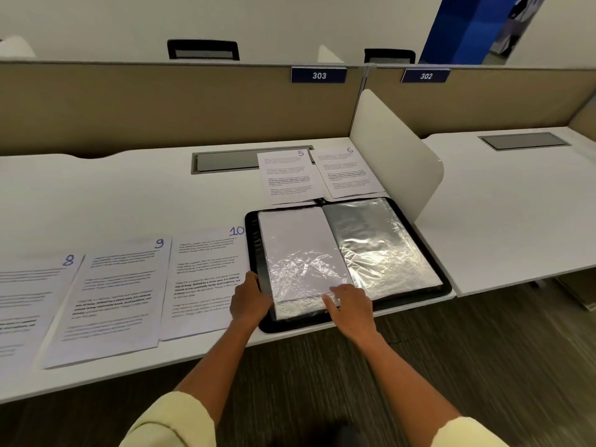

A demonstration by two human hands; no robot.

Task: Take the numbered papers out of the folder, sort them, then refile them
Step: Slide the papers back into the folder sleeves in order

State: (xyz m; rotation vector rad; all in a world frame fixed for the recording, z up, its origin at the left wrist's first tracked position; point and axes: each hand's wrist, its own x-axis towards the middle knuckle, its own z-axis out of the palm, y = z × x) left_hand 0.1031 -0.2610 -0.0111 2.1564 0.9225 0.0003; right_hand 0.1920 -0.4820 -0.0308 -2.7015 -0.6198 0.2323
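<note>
Removal step looks nearly over, sorting under way: black zip-edged display folder with clear plastic sleeves (416, 243) is lying open at the counter's (135, 188) front edge, near its right corner beside the white divider panel (400, 156). Left hand (250, 296) is gripping the folder's left border, steadying it; its grip is curled over the rim. Right hand (350, 304) is resting spread fingers on the bottom of the left sleeve holding a white blank-faced sheet (300, 250), apparently working it loose. Next move likely needs a pinch on that sheet's lower edge, sliding it out without crumpling the wrinkled plastic. White printed papers numbered 8 (29, 295), 9 (119, 291), 10 (206, 279) are lying along the front edge; 5 (285, 175) and 6 (346, 171) are behind the folder.
</note>
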